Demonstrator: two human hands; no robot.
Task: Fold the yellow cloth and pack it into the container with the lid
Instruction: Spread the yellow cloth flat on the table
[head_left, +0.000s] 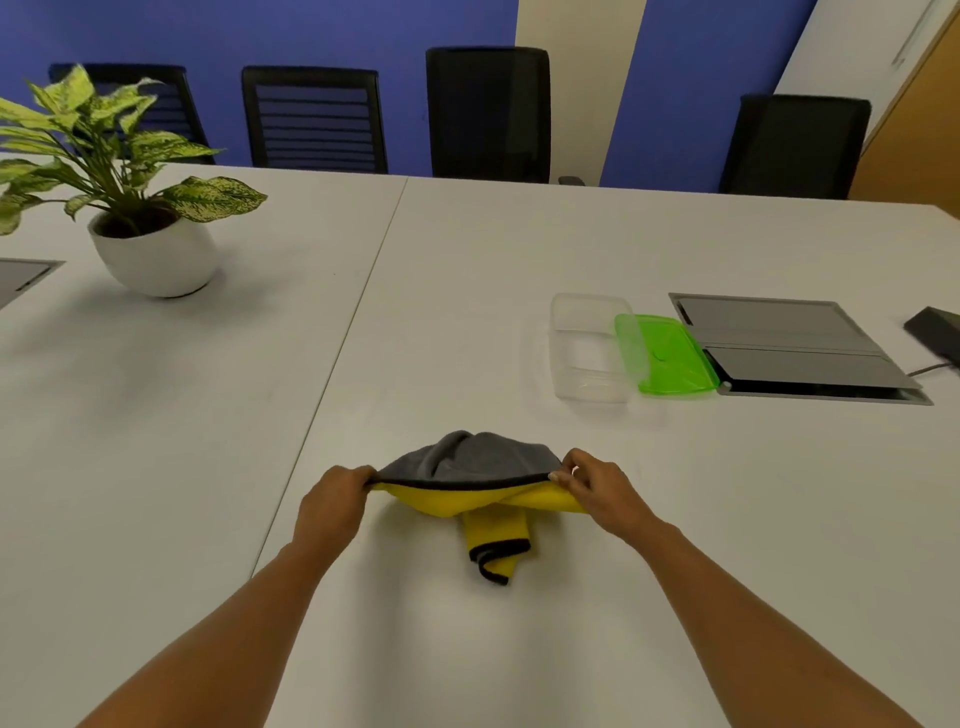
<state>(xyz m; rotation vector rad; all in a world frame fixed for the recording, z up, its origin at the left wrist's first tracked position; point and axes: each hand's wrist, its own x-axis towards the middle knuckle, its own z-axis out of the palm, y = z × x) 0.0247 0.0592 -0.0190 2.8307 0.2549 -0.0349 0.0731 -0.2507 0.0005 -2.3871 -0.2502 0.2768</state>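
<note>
The left hand (332, 499) and right hand (592, 483) are each pinching a corner of the yellow cloth (447, 501), lifting it just above the near worktop (467, 291). It is sagging and drooping, so it looks soft, light and limp; gripping the corners is likely keeping the edge taut.

Far beyond the hands, four black chairs (488, 111) line a blue wall (311, 31); a potted plant (150, 244) stands on the white table (467, 260), far left.
</note>
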